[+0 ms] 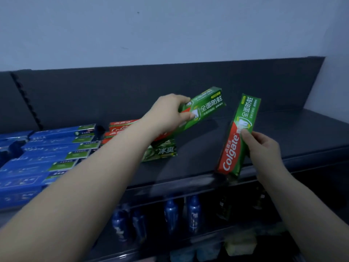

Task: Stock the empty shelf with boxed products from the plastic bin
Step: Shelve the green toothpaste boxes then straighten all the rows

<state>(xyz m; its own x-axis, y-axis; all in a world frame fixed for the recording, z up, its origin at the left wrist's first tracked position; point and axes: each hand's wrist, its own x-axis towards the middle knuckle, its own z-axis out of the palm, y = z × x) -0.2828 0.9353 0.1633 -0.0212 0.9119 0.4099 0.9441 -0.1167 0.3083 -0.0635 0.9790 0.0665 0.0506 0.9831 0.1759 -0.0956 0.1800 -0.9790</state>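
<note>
At left of frame, blue cartons (47, 148) are already shelved. At centre, one green toothpaste box (205, 106) is gripped by the left hand (166, 112); at right, another box (238, 137) is pinched by the right hand (264, 146) over the dark shelf (302, 129). Light, stiff, crushable cartons are judged best held mid-length.

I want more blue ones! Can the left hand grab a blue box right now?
Probably not yet: the left hand is full, its fingers wrapped around a green cardboard toothpaste box. The flat blue boxes lie uncovered nearby.
</note>
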